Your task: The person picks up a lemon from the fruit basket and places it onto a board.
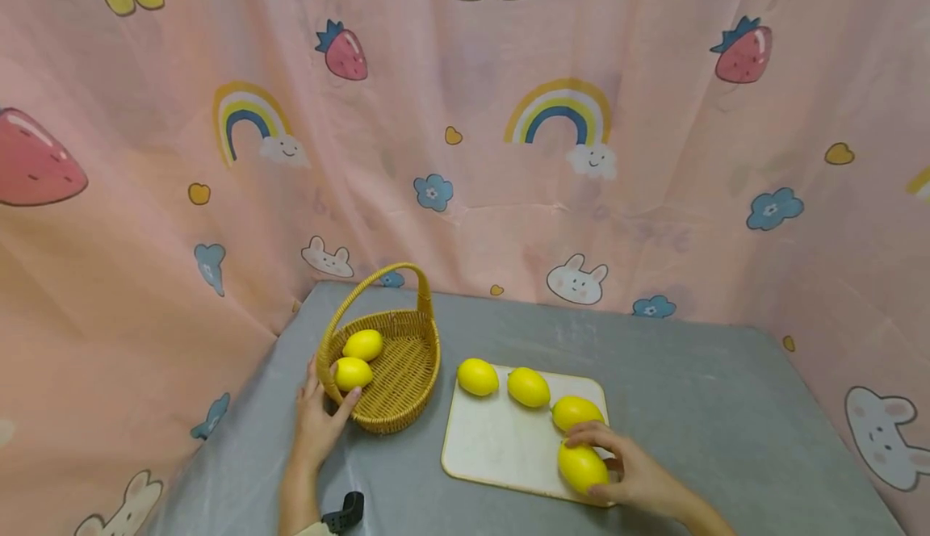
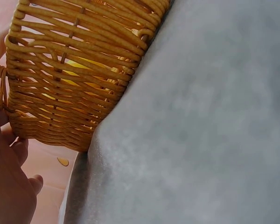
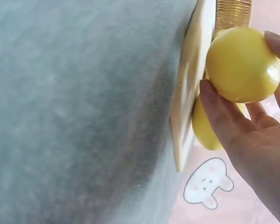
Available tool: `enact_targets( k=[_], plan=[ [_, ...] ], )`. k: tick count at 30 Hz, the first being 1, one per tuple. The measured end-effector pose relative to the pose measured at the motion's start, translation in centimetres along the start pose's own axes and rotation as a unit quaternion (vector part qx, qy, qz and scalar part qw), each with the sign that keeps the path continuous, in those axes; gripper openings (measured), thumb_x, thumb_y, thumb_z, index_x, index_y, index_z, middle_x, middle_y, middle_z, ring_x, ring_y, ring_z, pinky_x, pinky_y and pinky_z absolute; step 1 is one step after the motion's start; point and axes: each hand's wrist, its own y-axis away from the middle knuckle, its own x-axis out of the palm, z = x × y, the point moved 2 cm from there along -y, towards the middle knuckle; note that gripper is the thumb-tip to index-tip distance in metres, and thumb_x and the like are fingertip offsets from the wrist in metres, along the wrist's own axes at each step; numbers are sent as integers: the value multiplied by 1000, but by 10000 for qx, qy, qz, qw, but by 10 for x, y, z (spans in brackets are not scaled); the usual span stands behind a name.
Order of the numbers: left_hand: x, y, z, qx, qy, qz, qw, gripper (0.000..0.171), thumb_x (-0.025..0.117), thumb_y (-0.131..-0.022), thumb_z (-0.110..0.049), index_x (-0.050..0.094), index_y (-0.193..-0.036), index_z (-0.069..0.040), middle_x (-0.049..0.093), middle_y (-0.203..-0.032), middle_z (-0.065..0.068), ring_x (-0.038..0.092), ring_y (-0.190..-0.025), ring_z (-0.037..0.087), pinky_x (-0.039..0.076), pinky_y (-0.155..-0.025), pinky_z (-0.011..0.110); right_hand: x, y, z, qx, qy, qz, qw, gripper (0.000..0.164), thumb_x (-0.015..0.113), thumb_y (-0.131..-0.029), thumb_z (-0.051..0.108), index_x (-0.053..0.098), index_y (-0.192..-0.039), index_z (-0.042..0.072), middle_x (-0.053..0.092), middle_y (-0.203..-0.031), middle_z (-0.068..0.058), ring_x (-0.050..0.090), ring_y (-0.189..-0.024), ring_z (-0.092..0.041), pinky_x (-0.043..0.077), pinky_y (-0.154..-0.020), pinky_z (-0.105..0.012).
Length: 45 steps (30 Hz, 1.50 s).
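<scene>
My right hand (image 1: 643, 471) holds a yellow lemon (image 1: 581, 466) between thumb and fingers over the right front part of a white board (image 1: 494, 443). In the right wrist view the thumb and fingertips lie around this lemon (image 3: 240, 65), and a second lemon (image 3: 206, 123) shows behind it. Three other lemons sit along the board's back and right side, one of them (image 1: 576, 412) just behind the held one. My left hand (image 1: 320, 423) grips the near left side of a wicker basket (image 1: 401, 374), at the foot of its handle. Two lemons (image 1: 353, 374) lie inside the basket.
The board and basket stand on a grey-covered table (image 1: 690, 407), the basket left of the board. A pink printed curtain (image 1: 479, 173) hangs behind and at both sides. A black band (image 1: 345, 513) is around the left wrist.
</scene>
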Motion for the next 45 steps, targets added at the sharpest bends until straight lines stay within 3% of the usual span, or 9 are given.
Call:
enact_targets(
  k=[11, 20, 28, 33, 36, 39, 45],
  plan=[
    [-1, -2, -2, -11, 46, 24, 10000, 70, 72, -93, -30, 44, -147, 6, 10, -164, 24, 11, -148, 48, 2, -111, 71, 4, 1, -7, -255, 448, -189, 9985, 49, 75, -86, 5, 57, -132, 3, 51, -133, -20, 42, -120, 6, 51, -82, -28],
    [-1, -2, -2, -29, 25, 2, 10000, 70, 72, -93, -30, 44, -147, 4, 10, -164, 21, 12, -148, 47, 2, -112, 70, 5, -1, 1, -755, 785, -432, 9931, 42, 75, -87, 3, 62, -126, 6, 52, -130, -18, 48, -118, -2, 50, -80, -32],
    [-1, -1, -2, 38, 39, -75, 10000, 69, 72, -92, -29, 45, -145, 6, 12, -163, 23, 13, -147, 49, 3, -111, 72, 5, -3, 6, -782, 923, -423, 9918, 41, 76, -86, 4, 64, -124, 7, 52, -129, -14, 47, -117, -3, 50, -77, -34],
    [0, -1, -3, 115, 21, -109, 9999, 69, 73, -92, -29, 46, -144, 7, 14, -162, 26, 14, -146, 50, 5, -110, 73, 3, -10, 17, -1093, 1180, -556, 9854, 44, 78, -82, 0, 66, -122, 15, 52, -126, -13, 46, -117, -7, 47, -74, -33],
    [0, -2, -3, 126, 10, -105, 9999, 69, 73, -92, -29, 46, -144, 7, 14, -162, 26, 15, -147, 49, 5, -110, 73, 0, -17, 26, -1255, 1360, -641, 9806, 47, 78, -80, -3, 65, -121, 17, 52, -125, -13, 46, -116, -9, 46, -75, -33],
    [-1, -1, -3, 94, 10, -81, 9999, 69, 73, -92, -29, 46, -145, 7, 14, -162, 25, 15, -147, 49, 4, -110, 72, -3, -31, 37, -1100, 1456, -687, 9808, 45, 77, -81, -2, 65, -120, 18, 52, -127, -12, 45, -116, -11, 47, -78, -34],
    [-2, -1, -2, 92, 52, -75, 9999, 68, 72, -93, -28, 46, -145, 7, 13, -163, 25, 14, -146, 50, 4, -110, 72, 1, -79, 62, -666, 1523, -551, 9845, 40, 75, -86, 3, 66, -120, 23, 54, -132, -5, 49, -119, -20, 48, -89, -40]
  ],
)
